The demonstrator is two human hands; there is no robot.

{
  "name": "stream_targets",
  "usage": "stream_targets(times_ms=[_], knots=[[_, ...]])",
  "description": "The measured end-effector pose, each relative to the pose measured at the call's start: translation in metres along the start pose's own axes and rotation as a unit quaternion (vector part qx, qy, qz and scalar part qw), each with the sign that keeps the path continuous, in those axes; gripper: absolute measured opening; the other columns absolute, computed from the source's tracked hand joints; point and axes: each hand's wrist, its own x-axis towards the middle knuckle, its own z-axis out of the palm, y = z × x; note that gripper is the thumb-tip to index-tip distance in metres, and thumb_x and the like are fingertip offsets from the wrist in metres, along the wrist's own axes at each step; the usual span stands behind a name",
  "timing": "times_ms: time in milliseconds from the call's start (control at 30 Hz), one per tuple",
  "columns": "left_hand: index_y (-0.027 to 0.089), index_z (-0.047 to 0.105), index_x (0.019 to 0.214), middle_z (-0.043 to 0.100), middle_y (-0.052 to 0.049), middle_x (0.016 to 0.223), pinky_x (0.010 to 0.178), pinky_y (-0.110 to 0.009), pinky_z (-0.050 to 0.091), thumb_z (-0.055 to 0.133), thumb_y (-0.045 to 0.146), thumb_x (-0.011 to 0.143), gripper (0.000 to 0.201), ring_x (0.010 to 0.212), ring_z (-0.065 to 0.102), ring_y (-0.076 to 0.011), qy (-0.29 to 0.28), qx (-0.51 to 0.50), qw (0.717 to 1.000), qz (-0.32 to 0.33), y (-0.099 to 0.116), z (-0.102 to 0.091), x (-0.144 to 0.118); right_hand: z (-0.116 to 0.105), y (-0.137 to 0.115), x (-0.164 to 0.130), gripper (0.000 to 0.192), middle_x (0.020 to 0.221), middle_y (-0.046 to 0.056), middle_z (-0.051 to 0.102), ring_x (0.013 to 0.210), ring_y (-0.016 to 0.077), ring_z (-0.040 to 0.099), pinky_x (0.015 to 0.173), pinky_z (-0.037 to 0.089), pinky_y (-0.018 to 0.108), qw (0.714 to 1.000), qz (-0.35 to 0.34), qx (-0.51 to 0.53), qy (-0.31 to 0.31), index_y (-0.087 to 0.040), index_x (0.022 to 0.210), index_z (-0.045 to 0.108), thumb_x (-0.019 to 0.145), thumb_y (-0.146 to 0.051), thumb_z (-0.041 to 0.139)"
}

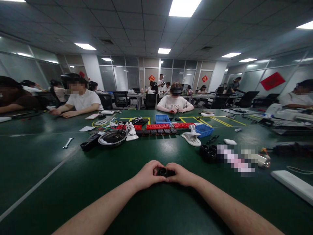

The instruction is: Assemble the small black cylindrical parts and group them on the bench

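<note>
My left hand [146,174] and my right hand [181,174] meet on the green table [73,182] straight ahead of me. Both close around one small black round part [163,171], which shows between the fingertips. Most of the part is hidden by my fingers. To the right, a little farther out, several more black ring-shaped parts [207,152] lie in a cluster.
Beyond my hands lie a metal bowl with cables [112,137], red and black terminal strips [157,126], two blue bins [204,130], a white clamp [192,137], a wrench [67,143] and a white bar [292,184]. Other people sit around the table.
</note>
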Motion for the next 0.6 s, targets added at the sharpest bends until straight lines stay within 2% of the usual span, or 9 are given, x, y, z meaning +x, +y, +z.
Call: stream_targets(times_ms=[167, 333, 500, 600], knots=[[0.016, 0.052, 0.086, 0.045, 0.002, 0.077, 0.047, -0.019, 0.032, 0.063, 0.040, 0.059, 0.038, 0.054, 0.039, -0.0073, 0.021, 0.020, 0.999, -0.028, 0.007, 0.003, -0.002, 0.002, -0.003, 0.001, 0.021, 0.066, -0.004, 0.046, 0.062, 0.0104, 0.043, 0.055, 0.032, 0.020, 0.998, 0.058, 0.019, 0.029, -0.015, 0.069, 0.053, 0.059, -0.027, 0.067], [0.018, 0.053, 0.082, 0.049, 0.000, 0.080, 0.054, -0.022, 0.034, 0.063, 0.038, 0.059, 0.032, 0.065, 0.046, -0.0127, 0.082, 0.096, 0.992, -0.031, 0.013, 0.007, -0.005, 0.010, -0.008, 0.003, 0.030, 0.064, -0.004, 0.046, 0.060, 0.0100, 0.041, 0.050, 0.028, 0.019, 0.990, 0.109, -0.048, 0.071, -0.015, 0.064, 0.048, 0.051, -0.032, 0.070], [0.019, 0.052, 0.082, 0.051, -0.001, 0.082, 0.062, -0.025, 0.035, 0.061, 0.038, 0.062, 0.029, 0.074, 0.049, -0.0164, 0.132, 0.140, 0.979, -0.066, 0.014, 0.013, -0.006, 0.025, -0.016, 0.005, 0.023, 0.068, 0.000, 0.052, 0.064, 0.0142, 0.045, 0.053, 0.029, 0.023, 0.964, 0.136, -0.189, 0.128, -0.017, 0.066, 0.048, 0.062, -0.036, 0.060], [0.019, 0.052, 0.082, 0.051, 0.000, 0.082, 0.064, -0.025, 0.036, 0.060, 0.037, 0.063, 0.028, 0.075, 0.049, -0.0163, 0.146, 0.145, 0.977, -0.057, 0.014, 0.013, -0.005, 0.027, -0.022, 0.004, 0.024, 0.074, 0.004, 0.053, 0.071, 0.0175, 0.048, 0.059, 0.032, 0.026, 0.953, 0.145, -0.229, 0.134, -0.016, 0.072, 0.051, 0.067, -0.039, 0.055]])
